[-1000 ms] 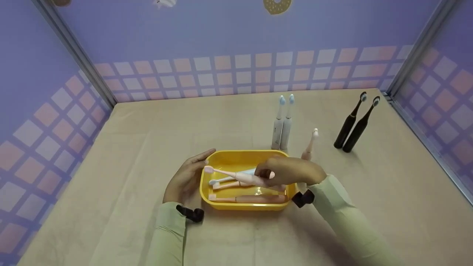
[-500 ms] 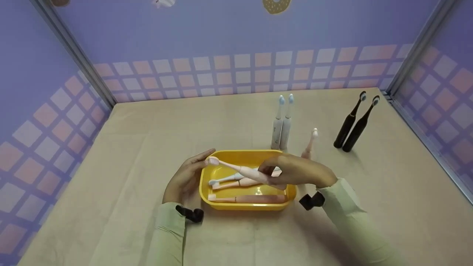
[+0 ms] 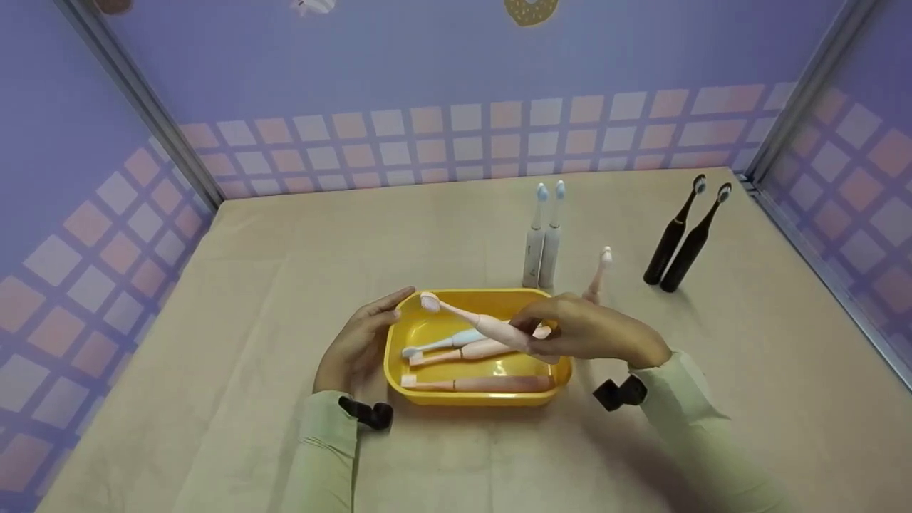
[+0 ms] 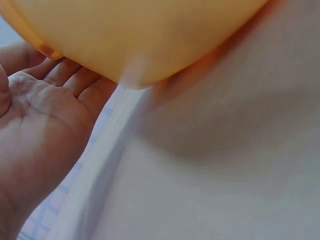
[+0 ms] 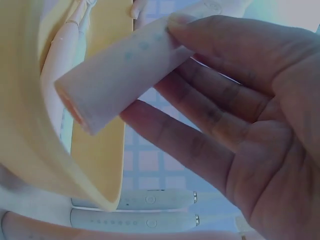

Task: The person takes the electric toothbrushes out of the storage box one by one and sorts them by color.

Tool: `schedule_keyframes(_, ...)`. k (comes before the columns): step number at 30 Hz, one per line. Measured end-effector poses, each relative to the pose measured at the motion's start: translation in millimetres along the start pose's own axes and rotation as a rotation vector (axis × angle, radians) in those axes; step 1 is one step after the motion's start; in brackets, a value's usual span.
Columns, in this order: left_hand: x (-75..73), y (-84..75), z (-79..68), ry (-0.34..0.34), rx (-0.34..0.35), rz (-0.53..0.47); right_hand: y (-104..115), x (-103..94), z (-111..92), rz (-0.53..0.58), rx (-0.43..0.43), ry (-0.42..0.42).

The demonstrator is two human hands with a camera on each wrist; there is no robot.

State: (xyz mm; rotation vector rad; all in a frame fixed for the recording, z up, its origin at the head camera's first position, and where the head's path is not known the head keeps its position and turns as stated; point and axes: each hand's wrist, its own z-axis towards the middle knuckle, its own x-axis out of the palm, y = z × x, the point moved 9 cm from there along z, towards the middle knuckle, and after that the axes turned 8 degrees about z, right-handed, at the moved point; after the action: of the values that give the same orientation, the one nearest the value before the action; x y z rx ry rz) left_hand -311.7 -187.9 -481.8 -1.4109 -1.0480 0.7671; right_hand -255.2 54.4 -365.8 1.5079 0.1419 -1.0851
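My right hand (image 3: 591,328) grips a pale pink electric toothbrush (image 3: 491,328) by the lower handle, its bristle head raised toward the upper left above a yellow plastic tub (image 3: 479,400). Seen from the right wrist, the handle (image 5: 120,70) lies between thumb and fingers, its base close to the tub wall (image 5: 102,165). At the tub's left end my left hand (image 3: 353,349) rests with fingers extended along the outer wall. Inside the tub lie a pale blue toothbrush (image 3: 456,339), a pink one (image 3: 474,350), and a darker pink one (image 3: 499,384) along the near side.
Two white electric toothbrushes (image 3: 533,256) stand upright behind the tub's back right corner. Beyond my right hand stands another pink toothbrush (image 3: 598,274), its lower part hidden. Two black toothbrushes (image 3: 687,256) stand further right. Purple tiled-pattern walls (image 3: 463,57) enclose the cloth-covered table (image 3: 342,235).
My right hand has moved to the right with the pink toothbrush, whose head has risen away from the tub's left rim. The left hand has stayed where it was.
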Motion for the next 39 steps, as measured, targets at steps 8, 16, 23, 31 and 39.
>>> schedule_keyframes(8,0.2,-1.2,-0.6,0.009,0.014,0.029,-2.1,-7.7,-10.7,0.006,-0.005,-0.061)
schedule_keyframes(16,1.1,-0.9,-1.2,0.011,0.010,0.006,-1.0,-14.2,-19.1,0.043,-0.060,-0.125)
schedule_keyframes(23,1.6,-1.4,-2.0,0.014,0.006,-0.025,1.3,-22.5,-33.9,0.056,-0.159,-0.204)
schedule_keyframes(31,1.1,-1.2,-1.8,0.005,0.006,0.003,-2.5,-31.0,-52.6,0.062,-0.218,-0.290)
schedule_keyframes(39,-1.5,-1.0,-0.8,-0.001,0.016,0.006,-9.7,-36.9,-65.8,0.058,-0.243,-0.366)
